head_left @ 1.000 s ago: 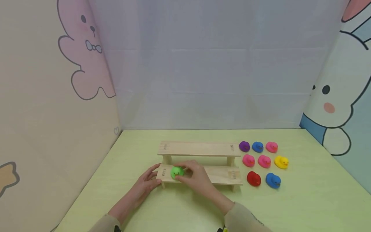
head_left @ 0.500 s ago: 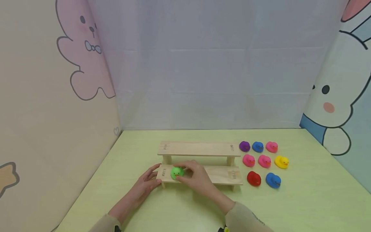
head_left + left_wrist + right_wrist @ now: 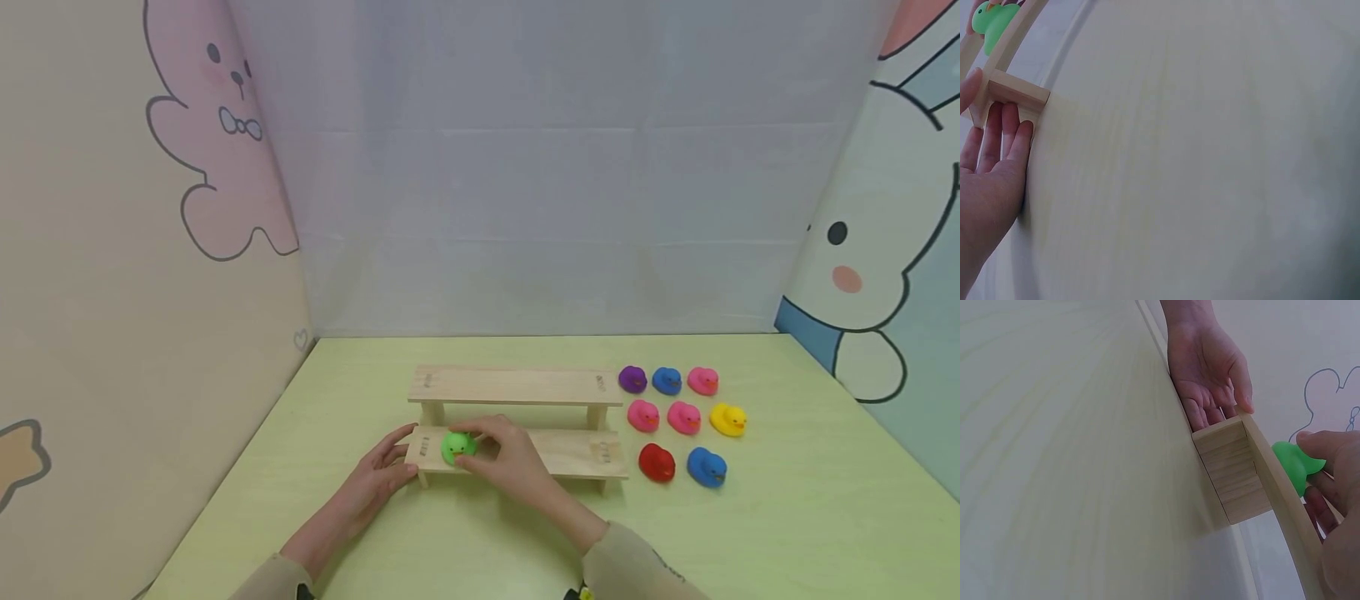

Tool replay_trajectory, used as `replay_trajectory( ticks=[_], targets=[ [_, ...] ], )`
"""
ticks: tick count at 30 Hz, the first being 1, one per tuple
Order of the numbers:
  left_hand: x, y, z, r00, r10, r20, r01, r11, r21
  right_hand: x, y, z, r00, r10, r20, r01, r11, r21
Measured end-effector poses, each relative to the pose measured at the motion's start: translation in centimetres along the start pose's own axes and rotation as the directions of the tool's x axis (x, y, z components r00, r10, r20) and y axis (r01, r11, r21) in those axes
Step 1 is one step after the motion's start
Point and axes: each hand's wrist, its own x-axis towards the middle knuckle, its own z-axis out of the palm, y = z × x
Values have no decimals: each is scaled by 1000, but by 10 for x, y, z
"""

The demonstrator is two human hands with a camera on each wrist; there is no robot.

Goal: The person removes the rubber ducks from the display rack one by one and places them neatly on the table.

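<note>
A two-step wooden shelf (image 3: 517, 385) stands on the table, with a higher back board and a lower front board. On the left part of the front board sits a green rubber duck (image 3: 454, 445), facing me. My right hand (image 3: 513, 465) pinches it between thumb and fingers; the right wrist view shows the duck (image 3: 1296, 466) upright on the board. My left hand (image 3: 377, 477) holds the shelf's left end. In the left wrist view, its thumb lies at the board edge and its fingertips touch the end leg (image 3: 1019, 90).
Right of the shelf, several rubber ducks stand in three rows, among them a purple duck (image 3: 633, 379), a yellow duck (image 3: 727, 419), a red duck (image 3: 657, 462) and a blue duck (image 3: 707, 467). A pale curtain (image 3: 540, 208) hangs behind the table; printed panels flank it.
</note>
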Motion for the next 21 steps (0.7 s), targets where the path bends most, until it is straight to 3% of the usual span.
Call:
replay_trajectory(
  ticks=[21],
  targets=[
    [-1,0,0,1000,-8,-13,8,1000,-8,0,-1,0,1000,14,2,-14,1000,-4]
  ],
)
